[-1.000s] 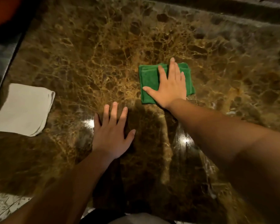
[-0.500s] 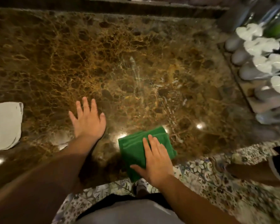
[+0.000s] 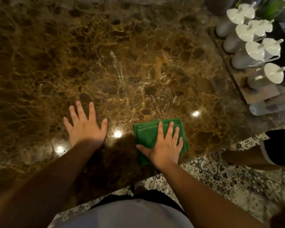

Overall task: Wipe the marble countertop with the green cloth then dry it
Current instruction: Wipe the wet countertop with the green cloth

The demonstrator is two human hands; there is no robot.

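Head view. The green cloth (image 3: 156,137), folded, is pressed flat on the marble surface (image 3: 105,55) under the right hand (image 3: 164,150); the fingers (image 3: 169,130) are spread and extended over it, palm down, nothing curled or gripped. A second ago the cloth was held far out toward the back of the surface; half a second ago it had been drawn back to the near edge. It now lies a little further right along that edge. Beyond the fingertips, pale wet streaks (image 3: 120,74) are seen running away from the cloth.

The left hand (image 3: 85,127) is laid flat and empty on the surface, fingers splayed, well left of the cloth.

Judgement: one pull stroke is finished; the wet wipe is under way, with drying not yet begun. The white cloth noted earlier at far left is out of frame. White-lidded jars (image 3: 253,51) stand at far right, well beyond the fingers.
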